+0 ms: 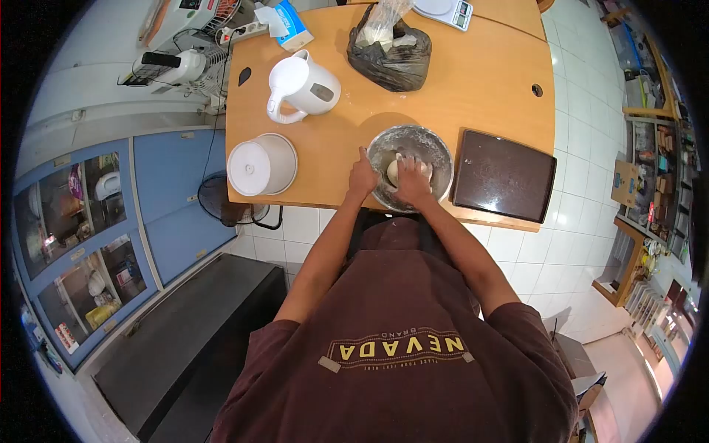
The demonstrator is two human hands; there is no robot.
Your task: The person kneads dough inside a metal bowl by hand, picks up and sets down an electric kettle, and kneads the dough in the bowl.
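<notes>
A steel mixing bowl (441, 148) dusted with flour stands at the table's front edge. Inside it lies a pale lump of dough (393, 173). My right hand (413, 179) reaches into the bowl and presses on the dough, its fingers spread over it. My left hand (362, 176) is at the bowl's left rim, with a finger pointing up along the outside and the other fingers curled at the rim.
Left of the bowl stand a white lidded tub (284, 164) and a white electric kettle (314, 87). A dark baking tray (504, 177) lies to the right. Further back are a black plastic bag (395, 66), a kitchen scale (450, 11) and a tissue box (295, 29).
</notes>
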